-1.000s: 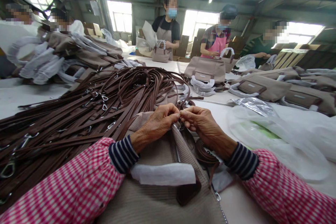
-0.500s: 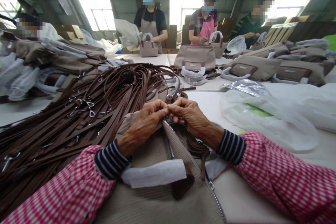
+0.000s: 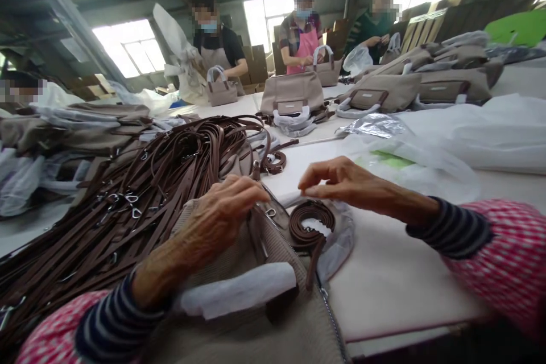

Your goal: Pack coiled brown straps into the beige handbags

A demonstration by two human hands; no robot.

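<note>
A taupe bag with a ribbed lining lies unzipped in front of me. Its handle is wrapped in white paper, and a metal zipper runs along its edge. Over the bag's far side reaches my left hand, fingers stretched out and apart from any grip; its thumb is hidden. My right hand hovers to the right, above the table, with thumb and forefinger tips pinched; anything between them is too small to make out. Just below it sits a coiled brown strap beside the bag.
A large heap of brown straps with metal clips spreads at the left. Taupe bags are piled at the back right, and clear plastic bags lie at the right. Several co-workers stand across the table.
My hands were pinched together over the zipper end and have parted. The right hand has moved right; the left has drawn a little left and down. The view has tilted and turned right.
</note>
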